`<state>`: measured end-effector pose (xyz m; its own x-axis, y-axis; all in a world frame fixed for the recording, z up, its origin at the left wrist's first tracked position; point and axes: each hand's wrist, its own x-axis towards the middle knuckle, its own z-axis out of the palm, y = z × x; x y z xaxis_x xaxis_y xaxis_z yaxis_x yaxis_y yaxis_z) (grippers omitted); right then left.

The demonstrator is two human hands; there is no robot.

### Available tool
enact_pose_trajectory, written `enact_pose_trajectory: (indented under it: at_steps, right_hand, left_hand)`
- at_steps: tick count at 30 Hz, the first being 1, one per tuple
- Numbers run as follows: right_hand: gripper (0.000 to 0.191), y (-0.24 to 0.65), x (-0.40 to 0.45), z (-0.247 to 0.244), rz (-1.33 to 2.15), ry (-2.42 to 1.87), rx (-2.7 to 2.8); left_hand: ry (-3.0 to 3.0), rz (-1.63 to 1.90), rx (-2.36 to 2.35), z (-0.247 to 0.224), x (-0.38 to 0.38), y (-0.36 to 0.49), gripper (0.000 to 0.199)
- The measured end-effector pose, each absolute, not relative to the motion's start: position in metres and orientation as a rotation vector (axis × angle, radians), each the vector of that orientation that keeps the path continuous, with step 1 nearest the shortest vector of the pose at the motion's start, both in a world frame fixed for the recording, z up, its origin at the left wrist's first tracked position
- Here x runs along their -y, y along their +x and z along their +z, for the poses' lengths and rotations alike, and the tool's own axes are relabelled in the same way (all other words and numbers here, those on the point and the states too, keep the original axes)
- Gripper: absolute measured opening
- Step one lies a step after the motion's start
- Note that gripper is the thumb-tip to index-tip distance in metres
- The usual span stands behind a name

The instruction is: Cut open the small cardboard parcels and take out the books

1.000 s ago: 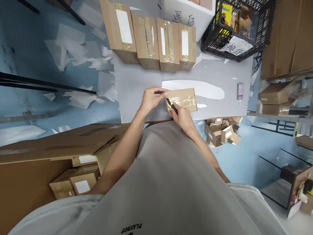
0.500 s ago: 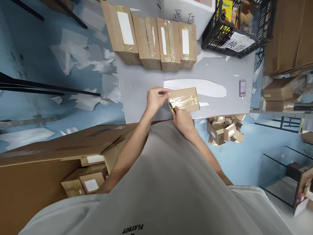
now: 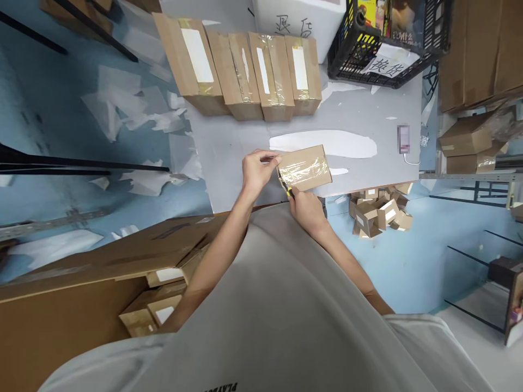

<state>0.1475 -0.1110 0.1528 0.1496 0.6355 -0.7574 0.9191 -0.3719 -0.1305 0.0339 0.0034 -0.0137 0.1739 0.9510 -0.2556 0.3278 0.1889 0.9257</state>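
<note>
A small taped cardboard box [image 3: 306, 167] lies on the grey table, shiny clear tape across its top. My left hand [image 3: 257, 171] pinches the box's far left corner between thumb and fingers. In my right hand [image 3: 309, 211], wrapped around its handle, is a yellow and black utility knife [image 3: 288, 189]. Its blade is against the left end of the box, close to my left fingertips. How deep the blade sits cannot be seen.
Several taped boxes [image 3: 261, 76] stand in a row at the back, beside a white bin [image 3: 300, 27] and a black crate [image 3: 379, 57]. A phone [image 3: 403, 139] lies at the right. Opened cartons [image 3: 379, 213] are piled on the floor; a large carton [image 3: 61, 310] stands at left.
My right hand and the knife have drawn slightly toward my body along the box's left end. My left hand stays at the corner. The whole view has shifted a little.
</note>
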Motion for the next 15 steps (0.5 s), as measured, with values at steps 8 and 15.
enact_pose_trajectory:
  at_steps: [8, 15]
  right_hand:
    - [0.044, 0.150, 0.107, 0.147, -1.110, 2.112, -1.500]
    - [0.037, 0.167, 0.111, 0.152, -1.196, 2.161, -1.573]
  left_hand:
    - [1.329, 0.719, -1.333, -0.017, -0.004, 0.033, 0.020]
    - [1.348, 0.661, -1.353, -0.008, 0.000, 0.028, 0.027]
